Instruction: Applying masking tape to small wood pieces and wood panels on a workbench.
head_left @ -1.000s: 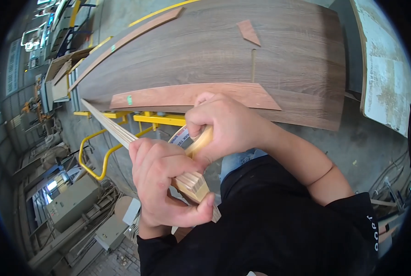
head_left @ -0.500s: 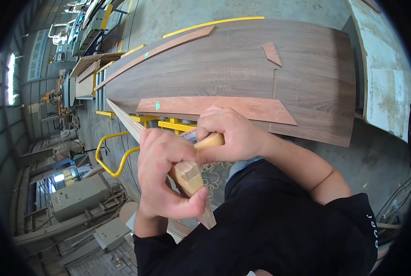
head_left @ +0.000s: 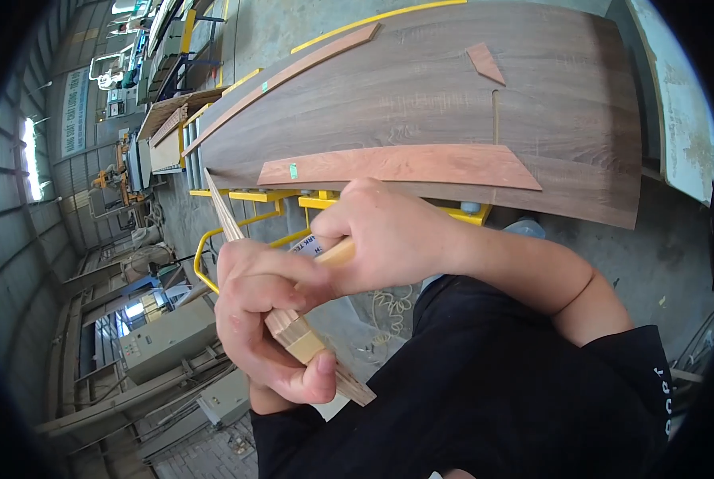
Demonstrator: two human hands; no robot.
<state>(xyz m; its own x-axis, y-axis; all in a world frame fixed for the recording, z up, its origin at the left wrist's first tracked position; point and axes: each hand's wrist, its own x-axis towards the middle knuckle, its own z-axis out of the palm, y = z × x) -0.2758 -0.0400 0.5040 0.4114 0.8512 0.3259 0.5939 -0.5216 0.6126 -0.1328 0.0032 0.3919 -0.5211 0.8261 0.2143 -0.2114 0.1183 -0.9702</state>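
Note:
My left hand [head_left: 249, 311] is closed around a bundle of thin, pale wooden strips [head_left: 224, 211]. The bundle slants from the board's near left corner down toward my body. A yellowish band of masking tape [head_left: 305, 346] wraps the bundle beside my left thumb. My right hand [head_left: 397, 231] grips a roll of masking tape [head_left: 338, 253], its printed core partly showing. The fingers of both hands meet over the bundle, slightly blurred, so their exact contact is hidden.
Ahead lies a large brown wood-grain board [head_left: 421, 104] on yellow supports. On it rest a long reddish wood strip [head_left: 405, 165], a narrower strip [head_left: 293, 76] and a small offcut [head_left: 485, 64]. A yellow tube rail [head_left: 203, 255] and coiled hose [head_left: 393, 307] sit below.
The right hand with the tape roll has shifted left and closer against the left hand, whose fingers now overlap it. The view has shifted, moving the board up and right.

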